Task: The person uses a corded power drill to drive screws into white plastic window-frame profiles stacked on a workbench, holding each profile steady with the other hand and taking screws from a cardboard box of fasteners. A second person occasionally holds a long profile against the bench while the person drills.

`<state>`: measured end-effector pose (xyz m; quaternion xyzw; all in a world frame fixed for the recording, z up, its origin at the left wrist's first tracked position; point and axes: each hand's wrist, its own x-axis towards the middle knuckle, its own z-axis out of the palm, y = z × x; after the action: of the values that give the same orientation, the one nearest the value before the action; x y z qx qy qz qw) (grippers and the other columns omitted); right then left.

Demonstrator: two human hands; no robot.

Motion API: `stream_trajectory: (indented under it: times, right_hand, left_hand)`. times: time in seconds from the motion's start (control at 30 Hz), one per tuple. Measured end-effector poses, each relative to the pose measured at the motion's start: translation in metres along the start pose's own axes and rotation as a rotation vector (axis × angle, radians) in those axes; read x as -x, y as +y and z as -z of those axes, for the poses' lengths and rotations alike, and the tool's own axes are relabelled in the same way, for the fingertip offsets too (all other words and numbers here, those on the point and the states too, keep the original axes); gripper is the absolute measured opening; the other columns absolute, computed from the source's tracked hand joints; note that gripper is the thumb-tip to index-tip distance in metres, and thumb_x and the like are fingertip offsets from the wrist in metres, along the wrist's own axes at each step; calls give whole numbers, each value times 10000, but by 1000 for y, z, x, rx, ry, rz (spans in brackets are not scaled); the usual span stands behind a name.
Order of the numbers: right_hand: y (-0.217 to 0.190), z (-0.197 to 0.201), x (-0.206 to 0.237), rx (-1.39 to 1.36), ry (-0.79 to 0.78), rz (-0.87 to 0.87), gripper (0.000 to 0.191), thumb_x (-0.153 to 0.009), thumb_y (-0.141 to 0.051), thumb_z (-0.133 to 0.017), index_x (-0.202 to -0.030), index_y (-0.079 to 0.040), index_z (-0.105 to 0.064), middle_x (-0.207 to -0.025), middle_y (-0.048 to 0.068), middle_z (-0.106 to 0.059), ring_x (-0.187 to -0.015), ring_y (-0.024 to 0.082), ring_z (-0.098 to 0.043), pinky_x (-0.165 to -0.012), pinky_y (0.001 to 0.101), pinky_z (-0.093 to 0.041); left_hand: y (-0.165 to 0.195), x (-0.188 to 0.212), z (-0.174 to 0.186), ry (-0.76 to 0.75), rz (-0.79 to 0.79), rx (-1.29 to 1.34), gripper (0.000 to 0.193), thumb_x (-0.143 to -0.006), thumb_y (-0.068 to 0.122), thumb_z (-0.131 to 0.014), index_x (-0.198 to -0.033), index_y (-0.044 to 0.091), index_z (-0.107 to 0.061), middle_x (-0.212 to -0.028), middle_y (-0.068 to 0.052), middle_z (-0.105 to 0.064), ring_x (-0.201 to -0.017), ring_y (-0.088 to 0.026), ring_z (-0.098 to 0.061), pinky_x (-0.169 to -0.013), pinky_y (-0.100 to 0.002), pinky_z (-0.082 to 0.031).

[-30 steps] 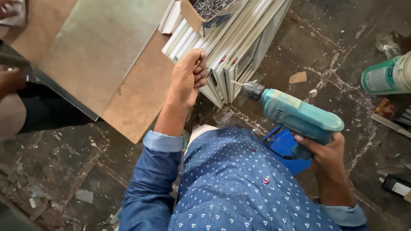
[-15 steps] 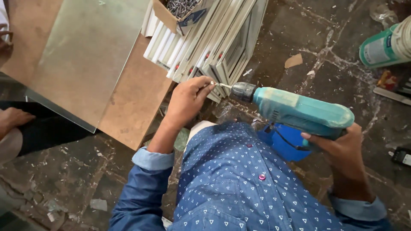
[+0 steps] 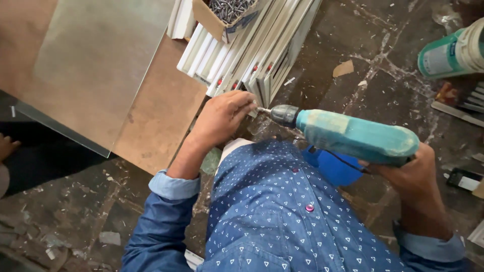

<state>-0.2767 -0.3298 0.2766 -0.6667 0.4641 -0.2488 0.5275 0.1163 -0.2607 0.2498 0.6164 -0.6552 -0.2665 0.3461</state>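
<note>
- The right hand (image 3: 408, 174) is clenched round the grip of a teal power drill (image 3: 353, 136), which lies level with its chuck pointing at the stack of white frame strips (image 3: 257, 60).
- The left hand (image 3: 222, 118) sits at the near end of that stack, fingers (image 3: 244, 103) pinched at the drill's tip; they seem to steady a small screw or bit there, though it is too small to tell which.
- Step in hand, as I judge it: seating the tip against the end of a strip, just before driving.
- The next move would call for keeping the drill square to the strip and getting the fingers off the tip before it spins.
- On the stack's far end rests an open cardboard box of screws (image 3: 227, 12).
- Beside the stack, on its left, lie a glass sheet (image 3: 96, 65) and a brown board (image 3: 161, 121).
- Well to the right of the stack, a green and white tub (image 3: 451, 50) lies on the floor (image 3: 343, 30).
</note>
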Motion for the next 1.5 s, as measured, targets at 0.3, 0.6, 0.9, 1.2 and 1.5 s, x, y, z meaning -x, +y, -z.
stream_trajectory:
  times: [0.3, 0.6, 0.9, 1.2, 1.5]
  right_hand:
    - [-19, -8, 27, -76, 132, -120, 420, -745, 73, -824, -1143, 48, -692, -1007, 88, -731, -881, 140, -690, -775, 287, -563]
    - [-49, -44, 58, -186, 229, -73, 448, -746, 151, -744, -1176, 64, -651, -1033, 141, -736, -889, 217, -738, -840, 359, -616]
    - [-72, -74, 77, -229, 305, -108, 523, -702, 202, -732, -1201, 87, -624, -1095, 169, -725, -943, 226, -736, -861, 362, -622]
    - [-84, -74, 90, 43, 283, -77, 516, -689, 165, -796, -1177, 93, -646, -1110, 153, -730, -990, 208, -726, -885, 341, -600]
    - [-115, -39, 81, 330, 254, -149, 541, -729, 52, -818, -1241, 47, -642, -1122, 139, -723, -1018, 198, -713, -915, 345, -587]
  left_hand:
    - [-6, -4, -7, 86, 369, 297, 215, -1031, 235, -644, -1055, 24, -683, -768, -135, -634, -686, -222, -594, -667, -327, -495]
    - [-27, 18, -9, 38, 387, 955, 217, -1075, 223, -607, -1047, 27, -694, -877, 68, -611, -820, -9, -526, -721, -194, -455]
    - [-29, 21, 8, -55, 522, 1148, 221, -1055, 223, -603, -1029, 22, -689, -831, 45, -637, -739, -24, -540, -635, -219, -476]
    - [-36, 24, 12, -99, 407, 1009, 235, -1061, 240, -606, -1038, 19, -683, -873, 40, -658, -813, -26, -568, -722, -213, -500]
    - [-30, 22, 32, -61, 423, 754, 304, -1043, 267, -597, -1181, 40, -746, -974, -18, -785, -878, -34, -657, -779, -240, -543]
